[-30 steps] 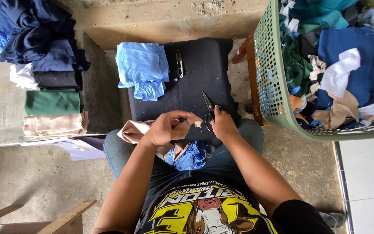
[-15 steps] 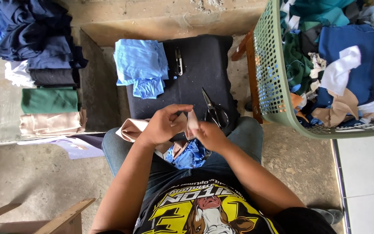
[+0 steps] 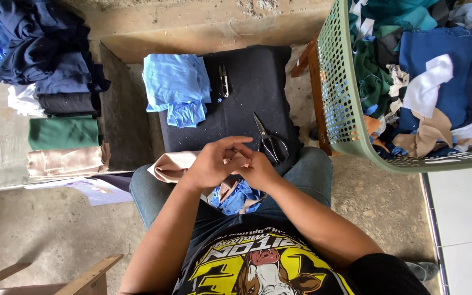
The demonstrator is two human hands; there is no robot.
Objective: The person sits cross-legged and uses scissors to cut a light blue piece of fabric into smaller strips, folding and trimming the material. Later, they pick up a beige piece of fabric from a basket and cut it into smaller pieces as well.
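Holding our left hand (image 3: 212, 164) and right hand (image 3: 256, 170) pressed together, pinching soft beige cloth (image 3: 171, 165), metal scissors (image 3: 269, 141) beside on dark fabric pad (image 3: 252, 87), crumpled blue scraps (image 3: 237, 198) below.

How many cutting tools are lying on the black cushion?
2. The scissors lie near the cushion's front edge, just beyond the right hand. A small thread snip lies farther back, beside the light blue cloth pile. More could hide under cloth.

Metal scissors (image 3: 270, 143), matt cloth pad (image 3: 252, 93), plastic basket (image 3: 340, 98)
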